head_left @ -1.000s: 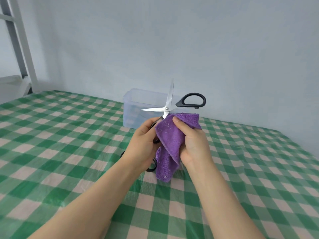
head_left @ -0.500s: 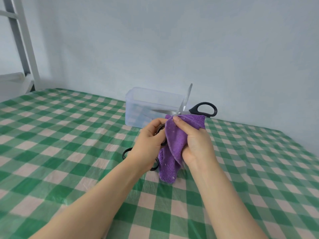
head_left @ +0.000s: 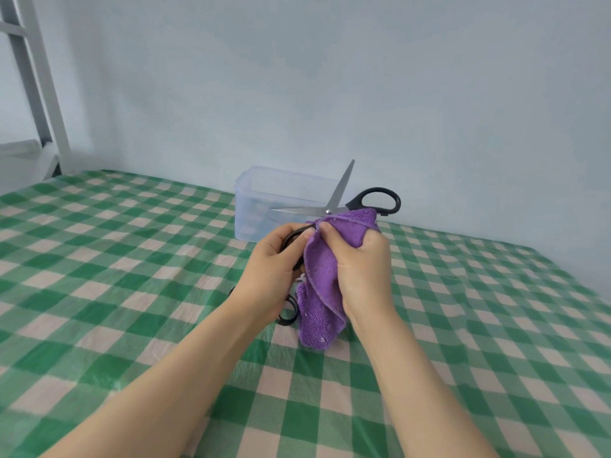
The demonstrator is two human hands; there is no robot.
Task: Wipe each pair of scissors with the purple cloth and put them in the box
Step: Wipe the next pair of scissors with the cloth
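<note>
Up to the pivot the purple cloth (head_left: 325, 259) has slid — right hand (head_left: 362, 269) clenches it, left hand (head_left: 271, 276) grasps a handle of the open scissors (head_left: 340, 187), mid-frame before the box (head_left: 251, 206).

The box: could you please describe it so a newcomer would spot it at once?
Look to the far edge of the green checked tablecloth by the pale wall. The box stands there, behind the open scissors: the only clear plastic tub.
</note>
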